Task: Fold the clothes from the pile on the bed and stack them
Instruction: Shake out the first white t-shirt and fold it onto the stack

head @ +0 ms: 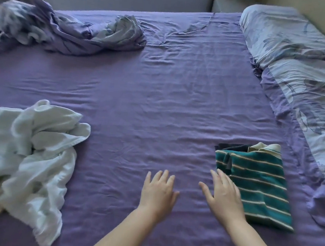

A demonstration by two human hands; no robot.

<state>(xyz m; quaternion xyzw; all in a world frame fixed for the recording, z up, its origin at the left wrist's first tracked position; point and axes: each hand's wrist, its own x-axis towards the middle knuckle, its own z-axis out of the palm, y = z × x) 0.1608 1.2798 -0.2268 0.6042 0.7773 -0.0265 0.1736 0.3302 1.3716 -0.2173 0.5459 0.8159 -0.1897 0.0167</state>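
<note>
Both hands, left hand (159, 190) and right hand (223, 195), hover spread and empty over the bed (159, 102).
Just right of the right hand lies the folded striped shirt (258, 187) atop a small stack, long axis running away from the person, collar far; a crumpled white pile (25, 153) well left awaits folding.
</note>
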